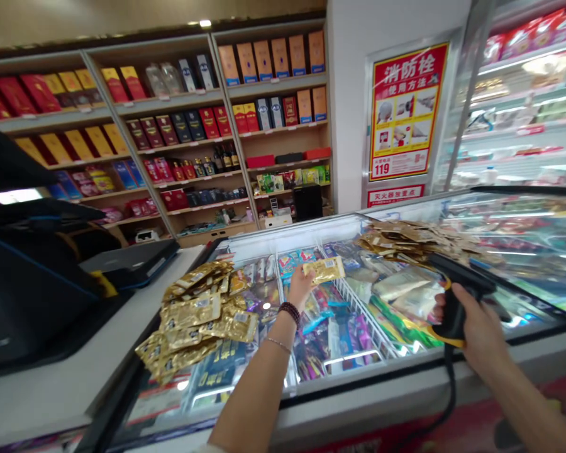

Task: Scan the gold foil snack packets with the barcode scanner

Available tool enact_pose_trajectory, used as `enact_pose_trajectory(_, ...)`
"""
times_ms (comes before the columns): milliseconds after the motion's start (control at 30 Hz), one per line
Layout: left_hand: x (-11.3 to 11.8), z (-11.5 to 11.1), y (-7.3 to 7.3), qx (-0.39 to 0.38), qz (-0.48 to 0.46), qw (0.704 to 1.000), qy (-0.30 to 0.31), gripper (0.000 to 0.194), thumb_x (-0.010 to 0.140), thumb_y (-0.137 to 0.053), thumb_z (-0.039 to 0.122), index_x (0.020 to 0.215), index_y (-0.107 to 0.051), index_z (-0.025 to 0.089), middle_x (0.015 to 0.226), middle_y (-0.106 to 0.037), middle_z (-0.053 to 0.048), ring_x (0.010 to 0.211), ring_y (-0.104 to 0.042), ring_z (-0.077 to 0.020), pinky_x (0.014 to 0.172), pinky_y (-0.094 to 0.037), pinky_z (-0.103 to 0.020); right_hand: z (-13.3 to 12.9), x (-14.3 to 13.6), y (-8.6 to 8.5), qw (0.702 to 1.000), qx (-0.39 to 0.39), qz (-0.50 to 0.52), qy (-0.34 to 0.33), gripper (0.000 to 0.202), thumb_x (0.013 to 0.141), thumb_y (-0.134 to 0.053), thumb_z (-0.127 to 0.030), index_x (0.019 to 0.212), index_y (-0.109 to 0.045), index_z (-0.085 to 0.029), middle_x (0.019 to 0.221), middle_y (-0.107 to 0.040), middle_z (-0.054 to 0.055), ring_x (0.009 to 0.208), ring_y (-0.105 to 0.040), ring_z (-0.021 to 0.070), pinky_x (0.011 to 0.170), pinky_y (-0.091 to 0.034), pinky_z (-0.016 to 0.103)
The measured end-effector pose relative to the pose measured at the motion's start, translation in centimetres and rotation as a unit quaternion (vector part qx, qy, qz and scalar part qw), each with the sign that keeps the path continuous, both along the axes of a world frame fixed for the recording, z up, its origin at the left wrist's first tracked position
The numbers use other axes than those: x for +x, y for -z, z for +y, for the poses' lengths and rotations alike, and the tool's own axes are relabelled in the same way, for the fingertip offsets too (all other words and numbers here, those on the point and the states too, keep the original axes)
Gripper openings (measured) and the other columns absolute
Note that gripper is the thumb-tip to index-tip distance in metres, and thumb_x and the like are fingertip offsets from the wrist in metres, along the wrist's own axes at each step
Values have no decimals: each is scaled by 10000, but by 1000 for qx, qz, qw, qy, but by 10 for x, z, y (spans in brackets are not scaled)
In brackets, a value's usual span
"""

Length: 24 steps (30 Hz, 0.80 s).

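My left hand [302,284] pinches one end of a gold packet [329,270] above the glass top of a chest freezer [311,393]. A white label with a barcode shows on the packet. On the right, my right hand [466,318] is wrapped round the grip of a black and yellow handheld scanner [453,308], whose head points left and up. A heap of gold packets [193,314] lies on the glass to the left of my left arm. Another pile of gold packets [419,239] rests on the glass beyond the scanner.
A white counter [42,390] with dark equipment [33,283] stands at the left. The scanner's cable [448,384] hangs over the freezer's near edge. Shelves of boxes [183,126] line the back wall, beside a red and yellow poster [408,113]. A lit display fridge [528,113] is at the right.
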<state>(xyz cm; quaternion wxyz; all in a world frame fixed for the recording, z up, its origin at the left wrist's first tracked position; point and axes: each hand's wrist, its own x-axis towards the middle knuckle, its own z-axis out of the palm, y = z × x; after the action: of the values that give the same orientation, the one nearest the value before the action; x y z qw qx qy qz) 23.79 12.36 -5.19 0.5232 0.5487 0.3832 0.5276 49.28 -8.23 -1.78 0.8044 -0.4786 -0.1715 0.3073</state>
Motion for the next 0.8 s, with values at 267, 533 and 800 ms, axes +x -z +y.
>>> enact_pose_trajectory(267,-92,-33,-19,-23,-80,996,-12,561,719,-974,617,1044,-815,189,1020,-865,-133,1037,-838,-312,1031,-665,-530,15,-57,-30,987,-51,-100,-119,587,461,-1006,-580,824,-701,-234,634,-635,12,448,-528,156,354,-418,266)
enact_pose_trajectory(533,-118,-25,-25,-20,-162,984,-72,632,626,-1029,670,974,-819,187,1006,-831,-97,944,-802,-241,931,-695,-427,30,-144,-35,911,-39,-320,-257,564,814,-758,-795,756,-639,-246,500,-553,-18,423,-504,163,447,-448,298)
enact_pose_trajectory(800,-116,-26,-28,-38,-180,978,-104,606,646,-1018,655,973,-786,201,1021,-819,-86,950,-801,-238,908,-683,-396,20,-192,-36,886,-73,-390,-238,472,883,-638,-744,775,-596,-286,479,-547,-32,458,-552,202,545,-431,331)
